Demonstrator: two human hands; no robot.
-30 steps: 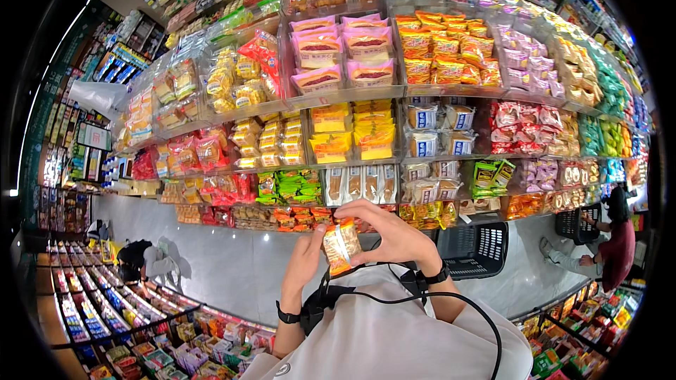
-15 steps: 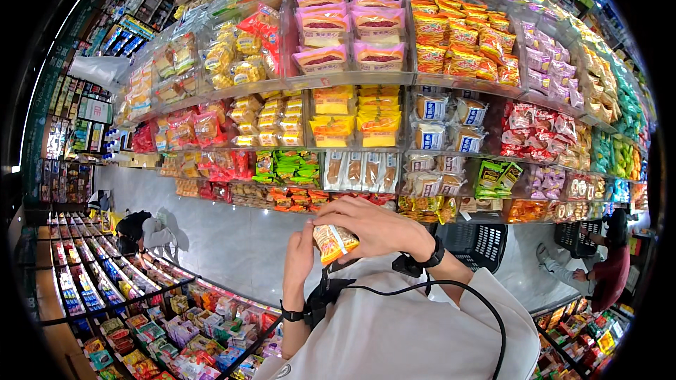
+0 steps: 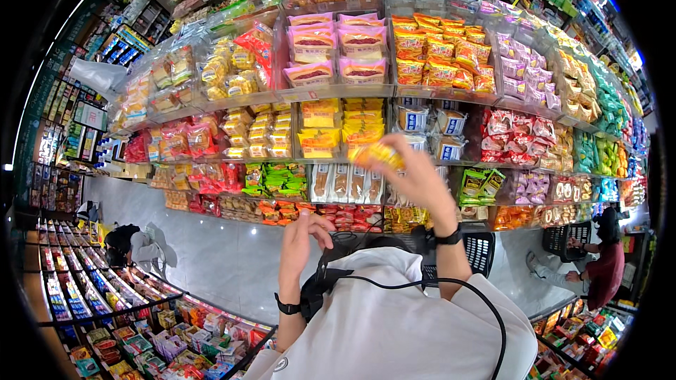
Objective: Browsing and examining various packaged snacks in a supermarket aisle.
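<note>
My right hand (image 3: 419,181) is raised toward the shelf and grips a small yellow-and-orange snack packet (image 3: 376,157), both blurred by motion. The packet is in front of the compartment of yellow bagged cakes (image 3: 320,137) and above the clear-wrapped brown bars (image 3: 351,183). Whether it touches the shelf I cannot tell. Lower and to the left, my left hand (image 3: 303,238) holds nothing, its fingers loosely bent and apart, in front of the shelf's lowest row. Blue-and-white wrapped cakes (image 3: 448,148) sit just right of my right hand.
Tiered clear bins (image 3: 338,95) of packaged snacks curve around in front. A black basket (image 3: 480,252) stands on the floor behind my right forearm. One person in dark red (image 3: 607,271) is at the right, another (image 3: 137,243) bends over racks at the left. A black cable (image 3: 422,282) crosses my shirt.
My hands have parted. The right hand has carried the packet up and right toward the shelf; the left has let go of it and stays low. The view has shifted slightly.
</note>
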